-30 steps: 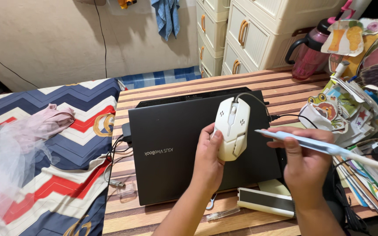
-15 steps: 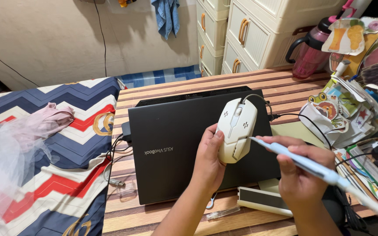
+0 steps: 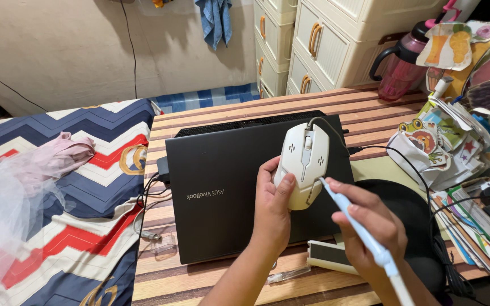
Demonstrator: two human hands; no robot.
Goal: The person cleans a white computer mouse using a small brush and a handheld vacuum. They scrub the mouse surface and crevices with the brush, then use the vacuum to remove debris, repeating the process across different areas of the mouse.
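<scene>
1. Left-hand fingers [image 3: 282, 184] clenched around the lower half of the white, angular wired computer mouse [image 3: 302, 164]; mouse held upright, lifted clear above the closed black laptop [image 3: 222, 181], cable [image 3: 336, 133] rising from its top end and trailing right.
2. Right-hand fingers [image 3: 350, 198] gripping the slim pale-blue pen-shaped tool [image 3: 364, 238] like a pencil; tip now touching the mouse's lower right edge, just beside the left thumb.
3. Change over the last second: tool swung from a near-level pose, tip apart from the mouse, to a steep slant with its tip on the shell seam. Judged as the start of prying or probing at that seam.
4. Mouse tilted slightly rightward half a second ago, now straighter and a little lower in the left hand [image 3: 270, 212].
5. Right hand [image 3: 370, 226] drawn closer to the body; round black mouse pad [image 3: 415, 209], earlier hidden beneath it, now exposed.
6. Unchanged surroundings: striped wooden desk [image 3: 370, 107]; small white-and-black box [image 3: 330, 256] at the laptop's near edge; pink drinking bottle [image 3: 401, 65] at far right; pile of colourful paper cut-outs [image 3: 449, 141]; zigzag-patterned bedcover [image 3: 75, 187] to the left.
</scene>
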